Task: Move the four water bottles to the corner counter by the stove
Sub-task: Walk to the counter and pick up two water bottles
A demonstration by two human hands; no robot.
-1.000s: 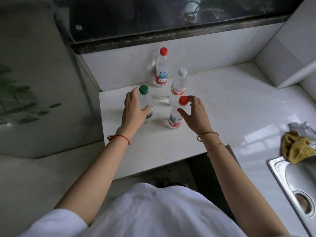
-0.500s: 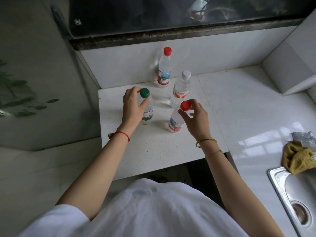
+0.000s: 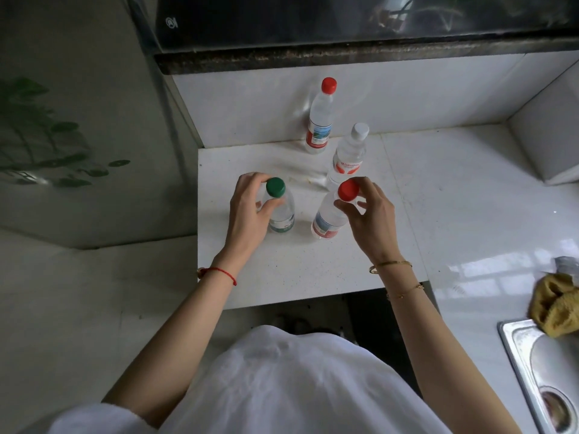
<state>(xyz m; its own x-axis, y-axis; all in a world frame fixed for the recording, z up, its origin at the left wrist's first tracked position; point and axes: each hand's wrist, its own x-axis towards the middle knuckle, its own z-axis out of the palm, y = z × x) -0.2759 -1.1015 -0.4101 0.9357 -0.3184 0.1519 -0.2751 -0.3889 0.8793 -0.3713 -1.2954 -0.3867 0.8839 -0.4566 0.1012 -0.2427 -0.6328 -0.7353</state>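
Note:
Several clear water bottles are on the white counter (image 3: 282, 277). My left hand (image 3: 249, 213) grips the neck of the green-capped bottle (image 3: 280, 211), fingers wrapped just under the cap. My right hand (image 3: 369, 217) grips the neck of a red-capped bottle (image 3: 327, 219) with a blue and red label. Whether these two bottles touch the counter, I cannot tell. Behind them stands a white-capped bottle (image 3: 346, 158), and a taller red-capped bottle (image 3: 319, 120) is against the back wall.
A steel sink (image 3: 539, 371) lies at the lower right with a yellow cloth (image 3: 554, 308) at its corner. A dark ledge (image 3: 344, 54) runs above the white tiled wall. The counter's left edge drops off beside a glossy grey panel (image 3: 78, 151).
Both hands slid from the bottles' bodies up to their necks. The green-capped and near red-capped bottles have drawn slightly toward me.

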